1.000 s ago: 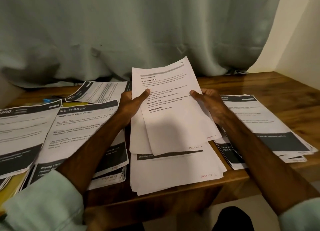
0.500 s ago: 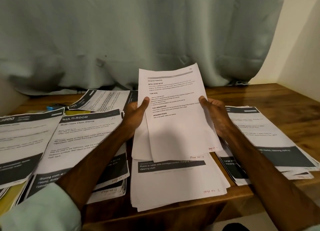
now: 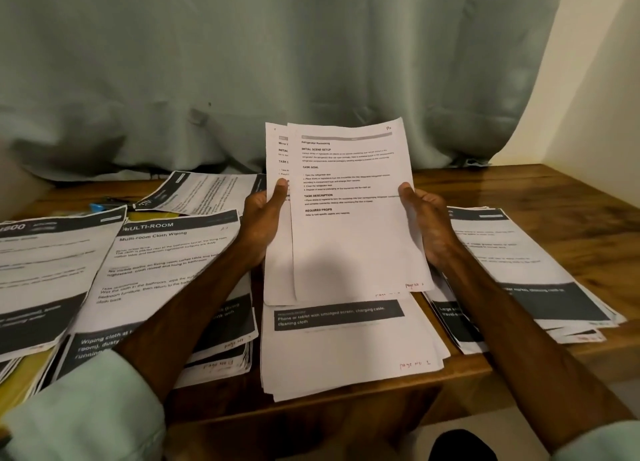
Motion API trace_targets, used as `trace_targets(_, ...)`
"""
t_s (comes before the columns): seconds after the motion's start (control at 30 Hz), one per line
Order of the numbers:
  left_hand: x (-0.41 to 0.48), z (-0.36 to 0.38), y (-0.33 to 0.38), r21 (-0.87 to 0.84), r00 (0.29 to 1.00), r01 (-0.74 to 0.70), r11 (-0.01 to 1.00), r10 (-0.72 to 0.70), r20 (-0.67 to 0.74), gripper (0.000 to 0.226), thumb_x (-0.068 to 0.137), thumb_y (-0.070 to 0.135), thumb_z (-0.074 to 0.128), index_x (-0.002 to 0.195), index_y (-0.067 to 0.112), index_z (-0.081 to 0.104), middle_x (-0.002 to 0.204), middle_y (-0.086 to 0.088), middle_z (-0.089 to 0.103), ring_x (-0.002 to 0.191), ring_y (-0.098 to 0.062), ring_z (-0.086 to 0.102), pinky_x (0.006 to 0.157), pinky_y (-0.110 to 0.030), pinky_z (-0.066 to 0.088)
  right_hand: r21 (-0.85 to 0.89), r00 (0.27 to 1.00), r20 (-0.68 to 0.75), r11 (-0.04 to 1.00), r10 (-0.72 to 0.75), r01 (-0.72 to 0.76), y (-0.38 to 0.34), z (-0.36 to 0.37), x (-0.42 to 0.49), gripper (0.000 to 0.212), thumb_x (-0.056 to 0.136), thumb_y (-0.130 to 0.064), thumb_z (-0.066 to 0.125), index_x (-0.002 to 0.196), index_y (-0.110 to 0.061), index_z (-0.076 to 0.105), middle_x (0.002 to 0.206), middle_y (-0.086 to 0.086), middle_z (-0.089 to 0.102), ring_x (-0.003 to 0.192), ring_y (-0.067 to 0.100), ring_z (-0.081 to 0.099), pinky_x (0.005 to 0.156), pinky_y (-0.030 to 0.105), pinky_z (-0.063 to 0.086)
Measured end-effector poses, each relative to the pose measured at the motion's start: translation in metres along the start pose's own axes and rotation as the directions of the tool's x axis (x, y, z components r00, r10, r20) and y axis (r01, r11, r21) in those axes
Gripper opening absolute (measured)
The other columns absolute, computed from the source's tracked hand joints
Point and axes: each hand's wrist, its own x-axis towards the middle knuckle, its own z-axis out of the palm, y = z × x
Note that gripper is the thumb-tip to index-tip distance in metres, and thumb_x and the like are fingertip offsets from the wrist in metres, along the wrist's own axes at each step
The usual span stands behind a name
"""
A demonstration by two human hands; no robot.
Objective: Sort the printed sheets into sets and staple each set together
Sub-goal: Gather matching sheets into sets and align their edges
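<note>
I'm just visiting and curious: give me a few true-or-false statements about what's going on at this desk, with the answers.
1. The left hand and right hand both hold printed sheets above the table. True.
2. The front sheet in the hands is headed MULTI-ROOM. False: the MULTI-ROOM sheet lies on the table, to the left.
3. A curtain hangs behind the table. True.
4. The right hand grips a stapler. False: it pinches only paper.
</note>
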Motion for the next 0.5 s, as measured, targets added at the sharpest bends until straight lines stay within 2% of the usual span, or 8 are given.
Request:
trace_targets(0.1,0.0002,0.001,0.0008,-0.006,1.0,-0.011,1.0,0.011,0.0,0.041,0.104,0.046,0.052,0.124,0.014,0.069,0.11,0.003,0.076,0.09,-0.011,0.075,0.082,-0.03,0.059,0.04,1.0,-0.001,0.999,0.001,-0.001,-0.0017,-0.0013,-0.0002,0.037,0.103,-0.028,0.059,0.12,0.005,0.064,0.122,0.015,0.072,0.113,0.037,0.069,0.099,0.048,0.056)
trace_targets(0.2,-0.0007,-0.0012,-0.0006,-0.011,1.0,-0.006,1.0,0.006,0.003,0.041,0.105,0.044,0.051,0.127,0.014,0.069,0.114,0.002,0.076,0.09,-0.008,0.075,0.073,-0.021,0.058,0.063,1.0,-0.007,0.998,-0.006,0.007,-0.0028,-0.0006,-0.0019,0.042,0.104,-0.025,0.057,0.126,0.01,0.06,0.126,0.018,0.07,0.115,0.037,0.068,0.096,0.044,0.056)
trace_targets(0.33,-0.0005,-0.0002,-0.0018,0.001,1.0,0.0,1.0,0.0,-0.005,0.041,0.104,0.045,0.052,0.125,0.014,0.069,0.111,0.003,0.076,0.087,-0.005,0.073,0.07,-0.018,0.055,0.045,0.997,-0.074,0.999,-0.021,0.024,-0.0036,-0.0017,-0.0016,0.033,0.104,-0.024,0.057,0.112,0.007,0.062,0.124,0.023,0.069,0.105,0.035,0.067,0.095,0.046,0.056)
trace_targets(0.5,0.0007,0.001,-0.0038,0.008,1.0,0.008,1.0,-0.008,-0.011,0.042,0.103,0.048,0.053,0.124,0.015,0.07,0.107,0.006,0.076,0.088,-0.006,0.073,0.076,-0.023,0.057,0.057,0.994,-0.103,0.998,-0.031,0.037,-0.0019,-0.0051,0.0021,0.02,0.104,-0.025,0.057,0.093,-0.01,0.064,0.102,0.004,0.073,0.085,0.015,0.072,0.067,0.023,0.058)
